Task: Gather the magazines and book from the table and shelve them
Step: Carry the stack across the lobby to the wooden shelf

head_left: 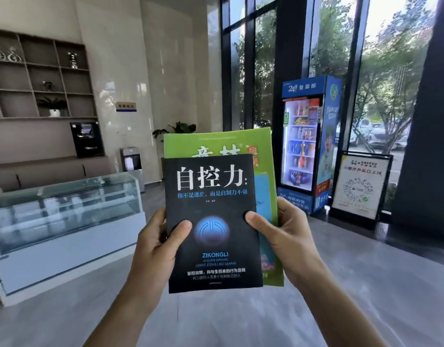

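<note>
**A:** Head view first. What have you got in your hands?

**B:** You're holding a black paperback book with white Chinese title characters and a glowing blue power symbol (212,221) upright in front of you, cover toward the camera. Its long axis runs top to bottom, tilted slightly, with the title end up and the bottom edge nearest your wrists.

**A:** And the magazines?

**B:** Directly behind the book and touching it is a thin green-covered magazine stack (241,141). It is larger, so it shows above the book's top edge and along its right side. Its long axis runs the same way, top edge up. How many magazines are in the stack I cannot tell.

**A:** How does each grip stand?

**B:** Your left hand (157,244) is clamped on the book's left edge, thumb pressed flat on the cover beside the blue symbol, fingers hidden behind. Your right hand (284,234) is clamped on the right side, thumb on the book's cover and the other fingers wrapped behind the green stack. Both grips are closed on the bundle, which is off any surface, held in the air at mid-frame.

**A:** What's around you?

**B:** To the left is a glass-fronted white display counter (66,209), and above it on the wall a brown open-cubby shelf unit (41,78) with small ornaments and a potted plant. To the right, near tall windows, stands a blue vending cabinet with lit drink shelves (306,144), and just beside it a black-framed floor sign with a QR code (358,186).
</note>
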`<action>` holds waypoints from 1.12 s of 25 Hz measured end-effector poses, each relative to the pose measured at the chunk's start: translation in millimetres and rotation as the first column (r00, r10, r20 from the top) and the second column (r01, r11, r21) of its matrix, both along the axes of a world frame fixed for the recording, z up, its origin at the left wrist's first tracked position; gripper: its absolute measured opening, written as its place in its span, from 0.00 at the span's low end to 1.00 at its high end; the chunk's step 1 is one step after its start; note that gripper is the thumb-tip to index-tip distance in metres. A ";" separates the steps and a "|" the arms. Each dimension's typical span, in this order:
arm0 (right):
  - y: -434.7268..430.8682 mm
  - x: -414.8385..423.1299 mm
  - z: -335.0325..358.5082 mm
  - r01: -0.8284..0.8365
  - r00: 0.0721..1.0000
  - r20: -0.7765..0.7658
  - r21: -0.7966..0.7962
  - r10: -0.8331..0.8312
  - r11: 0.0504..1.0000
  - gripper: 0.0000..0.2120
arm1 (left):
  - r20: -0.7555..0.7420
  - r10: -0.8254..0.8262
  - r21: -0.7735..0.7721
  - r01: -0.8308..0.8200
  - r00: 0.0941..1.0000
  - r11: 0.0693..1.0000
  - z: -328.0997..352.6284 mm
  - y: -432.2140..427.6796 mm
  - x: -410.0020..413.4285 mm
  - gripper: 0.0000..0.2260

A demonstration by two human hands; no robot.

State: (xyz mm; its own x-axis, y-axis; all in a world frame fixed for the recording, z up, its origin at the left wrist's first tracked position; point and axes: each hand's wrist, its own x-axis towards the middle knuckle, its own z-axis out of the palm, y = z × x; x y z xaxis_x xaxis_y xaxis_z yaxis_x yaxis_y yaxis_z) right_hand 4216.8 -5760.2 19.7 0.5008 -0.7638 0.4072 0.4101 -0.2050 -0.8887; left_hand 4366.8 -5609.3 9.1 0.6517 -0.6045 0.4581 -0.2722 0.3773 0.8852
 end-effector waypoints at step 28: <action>-886.2 869.3 20.7 0.015 0.998 -0.058 -0.010 -0.016 1.000 0.10 | -0.027 -0.044 -0.069 0.042 0.999 0.997 12.5 -888.9 877.2 0.13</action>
State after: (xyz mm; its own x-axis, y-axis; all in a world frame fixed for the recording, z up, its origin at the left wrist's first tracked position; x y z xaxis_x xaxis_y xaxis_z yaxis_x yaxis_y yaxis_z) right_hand 5086.1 -6646.4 40.3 0.5118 -0.7680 0.3850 0.3545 -0.2194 -0.9089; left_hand 5243.9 -6498.2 21.6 0.6393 -0.6000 0.4809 -0.2294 0.4481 0.8640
